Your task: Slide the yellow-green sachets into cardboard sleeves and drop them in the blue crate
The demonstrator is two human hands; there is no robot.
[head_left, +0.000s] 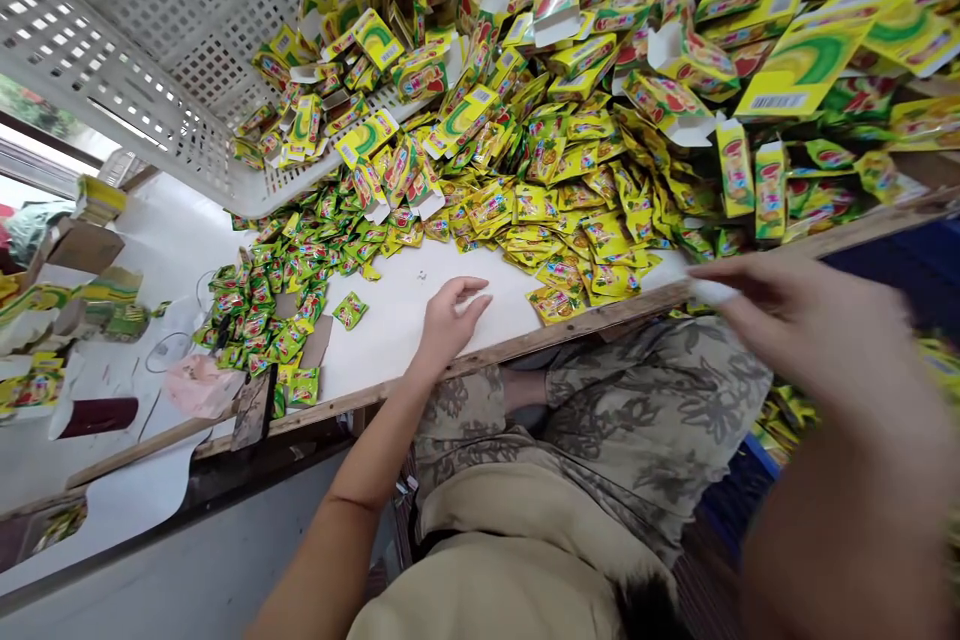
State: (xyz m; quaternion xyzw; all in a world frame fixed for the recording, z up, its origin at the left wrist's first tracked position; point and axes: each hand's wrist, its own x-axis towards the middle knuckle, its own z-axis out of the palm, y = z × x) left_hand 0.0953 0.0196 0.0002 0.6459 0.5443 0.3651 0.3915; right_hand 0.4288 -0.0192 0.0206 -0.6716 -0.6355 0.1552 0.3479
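My left hand (448,318) rests on the white table top (405,305) near its wooden front edge, fingers curled loosely and bent inward; nothing shows in it. A heap of small yellow-green sachets (570,210) lies just beyond it, and one loose sachet (349,310) lies to its left. My right hand (795,320) hangs blurred above the table edge at the right, fingers stretched toward the left, with something small and white (711,293) at the fingertips. Yellow-green cartons (795,70) are piled at the far right.
A white perforated plastic crate (135,70) stands tilted at the back left with cartons spilling from it. More sachets (259,310) lie at the left, beside a pink cloth (199,385) and a dark cylinder (97,416). Patterned trousers (645,420) fill the space below the table.
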